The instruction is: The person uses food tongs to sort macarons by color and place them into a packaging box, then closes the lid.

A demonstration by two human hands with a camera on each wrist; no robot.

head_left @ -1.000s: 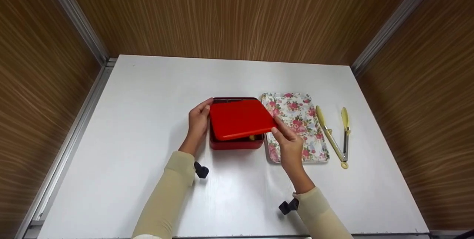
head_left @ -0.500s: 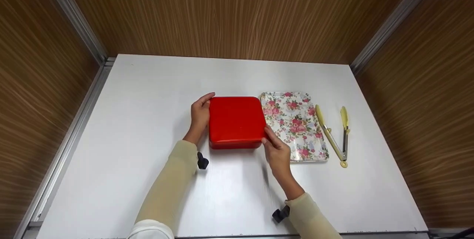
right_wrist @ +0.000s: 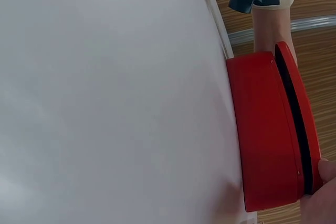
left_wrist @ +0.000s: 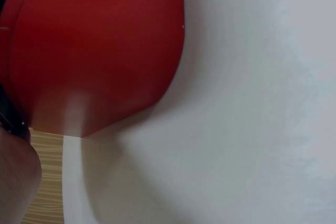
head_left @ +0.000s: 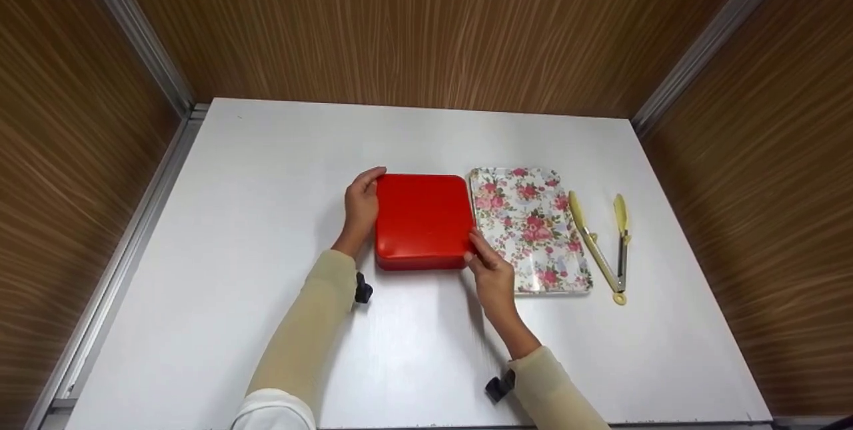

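A square red lid lies over a red box at the middle of the table. In the right wrist view a dark gap shows between the lid and the box, so the lid is not flush along that side. My left hand holds the lid at its far left corner; some of its fingers are hidden. At the near right corner my right hand pinches the lid's edge between thumb and fingers. The inside of the box is covered.
Right of the box lies a flower-patterned tray, close to my right hand. Yellow-tipped tongs rest spread apart beyond it. Wood-grain panels enclose the white table at the back and sides.
The lid was tilted and off to the right, showing the box's inside; both hands have brought it left and down over the box. Over the last half second only slight hand movement shows.
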